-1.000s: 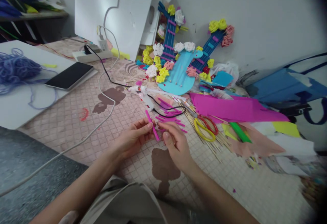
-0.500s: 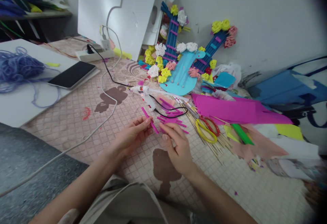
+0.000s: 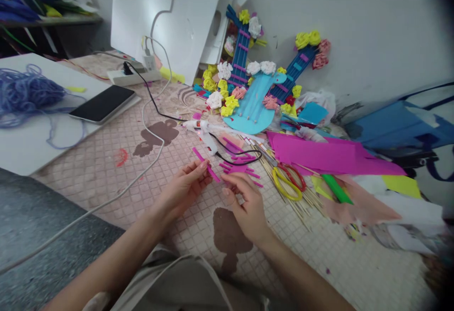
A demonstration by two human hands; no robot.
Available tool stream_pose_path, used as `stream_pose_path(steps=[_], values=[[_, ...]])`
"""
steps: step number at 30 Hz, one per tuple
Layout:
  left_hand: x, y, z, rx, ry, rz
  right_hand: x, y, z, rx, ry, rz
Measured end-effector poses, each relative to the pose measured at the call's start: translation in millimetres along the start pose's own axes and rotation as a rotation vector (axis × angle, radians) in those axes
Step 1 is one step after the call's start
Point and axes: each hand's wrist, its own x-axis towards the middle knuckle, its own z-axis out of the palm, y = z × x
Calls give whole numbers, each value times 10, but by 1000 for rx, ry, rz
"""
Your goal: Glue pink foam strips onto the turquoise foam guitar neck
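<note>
Head view: your left hand (image 3: pixel 184 189) pinches a pink foam strip (image 3: pixel 205 162) between thumb and fingers, holding it slanted just above the checked mat (image 3: pixel 106 169) at mid-scene. Your right hand (image 3: pixel 248 204) sits just right of it, fingers curled at the near edge of a pile of pink strips (image 3: pixel 238 167). Whether they grip one cannot be told. A white glue gun (image 3: pixel 203 129) lies just beyond, with yellow scissors (image 3: pixel 286 181) to the right.

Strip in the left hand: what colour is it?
Magenta pink: the strip, clearest in the head view.
</note>
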Motion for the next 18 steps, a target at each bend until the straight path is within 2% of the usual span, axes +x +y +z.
stream_pose_path(steps=[4, 10, 15, 18], values=[[-14, 23, -22, 25, -19, 19, 105, -19, 31, -6, -15, 24], [-56, 18, -8, 105, -49, 108, 308, -90, 146, -134, -11, -97], [-48, 27, -47, 100, 34, 183, 318, -61, 171, -264, -29, -232], [-14, 57, -105, 34, 84, 162, 285, -51, 113, -222, 16, -214]])
